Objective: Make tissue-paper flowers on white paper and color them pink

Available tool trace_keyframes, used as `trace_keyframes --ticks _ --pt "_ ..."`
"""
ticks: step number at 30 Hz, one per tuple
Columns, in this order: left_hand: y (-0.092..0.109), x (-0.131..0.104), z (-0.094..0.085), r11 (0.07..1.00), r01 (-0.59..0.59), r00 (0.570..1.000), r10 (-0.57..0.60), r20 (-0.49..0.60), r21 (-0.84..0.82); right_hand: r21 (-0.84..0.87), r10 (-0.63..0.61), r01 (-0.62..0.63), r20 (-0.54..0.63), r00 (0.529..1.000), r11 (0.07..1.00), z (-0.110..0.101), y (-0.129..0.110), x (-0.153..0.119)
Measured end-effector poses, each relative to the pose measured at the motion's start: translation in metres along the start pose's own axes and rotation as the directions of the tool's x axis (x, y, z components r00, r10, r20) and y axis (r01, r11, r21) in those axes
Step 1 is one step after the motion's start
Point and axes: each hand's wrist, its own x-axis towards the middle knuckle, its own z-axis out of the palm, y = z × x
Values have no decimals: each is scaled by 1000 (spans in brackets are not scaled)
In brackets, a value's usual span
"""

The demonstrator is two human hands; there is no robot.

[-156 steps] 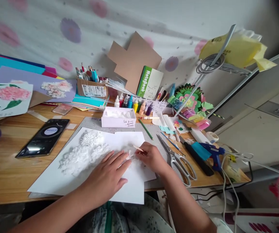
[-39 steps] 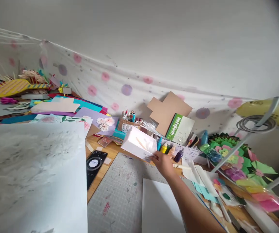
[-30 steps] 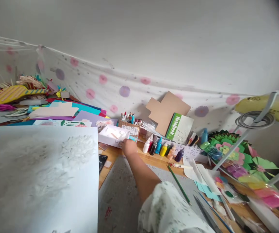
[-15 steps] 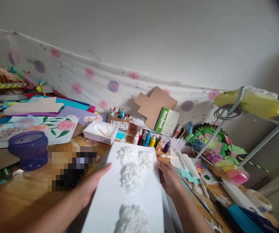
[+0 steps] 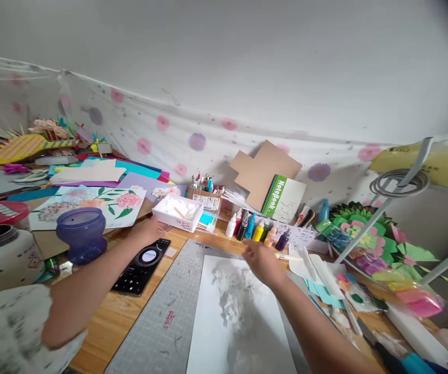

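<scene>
The white board with tufts of crumpled white material lies on a grey cutting mat, blurred and partly in shadow. Over its top right edge hovers my right hand, fingers curled inward, with nothing visible in them. My left hand reaches across the phone to the front left corner of a shallow white box. Its fingertips are blurred against that corner, so I cannot tell whether they grip it. White stuff and a small wooden stick lie inside the box.
Several small paint bottles stand behind the board, near a notebook. Left are a purple pot, a white jar and a flower painting. A metal stand and paper flowers stand right.
The white board, held up by both hands before, now lies on the cutting mat. Both hands have let go; my left hand moved to the white box. The view has shifted left.
</scene>
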Motion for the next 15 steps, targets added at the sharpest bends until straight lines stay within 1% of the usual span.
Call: trace_keyframes --ticks 1,3,5,7,9,11,13,15 --pt "-1 8 3 999 23 1000 -23 4 43 -1 -66 66 40 997 998 3 -18 15" --pt "0 20 12 991 69 997 -71 12 118 -7 -131 132 94 987 991 15 -52 46" --pt "2 27 21 980 95 995 -97 5 175 -26 -145 150 135 980 988 32 -78 75" --pt "5 30 28 970 110 994 -112 -2 217 -42 -142 150 156 978 988 48 -97 100" --pt "8 31 30 964 102 994 -105 -2 245 -51 -134 144 174 976 988 62 -110 118" --pt "10 30 28 960 80 996 -84 4 267 -58 -125 138 186 974 989 73 -118 131" --pt "13 26 19 957 47 998 -54 15 286 -64 -115 128 180 977 990 79 -123 139" --pt "15 19 5 953 21 999 -30 23 302 -56 -107 117 160 981 992 82 -125 144"
